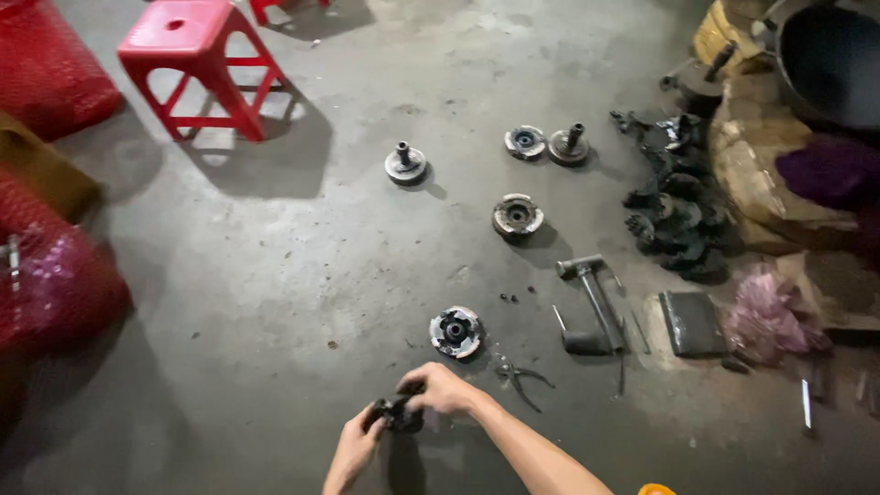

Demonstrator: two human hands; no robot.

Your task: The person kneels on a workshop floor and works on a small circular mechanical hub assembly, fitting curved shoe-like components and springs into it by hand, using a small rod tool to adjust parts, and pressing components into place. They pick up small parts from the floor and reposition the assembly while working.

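Note:
Both my hands meet low in the view over the concrete floor. My left hand (353,447) and my right hand (440,387) grip a small dark metal part (400,415) between them. Just beyond my right hand lies a round metal clutch-like disc (456,331) with a dark centre. A pair of pliers (522,378) lies on the floor to the right of my right hand.
More round metal parts lie farther off: one with a shaft (405,164), a disc (517,216), two others (525,142) (569,145). A T-shaped wrench (594,295), a dark flat block (692,323), a pile of black greasy parts (678,206), a red stool (197,64).

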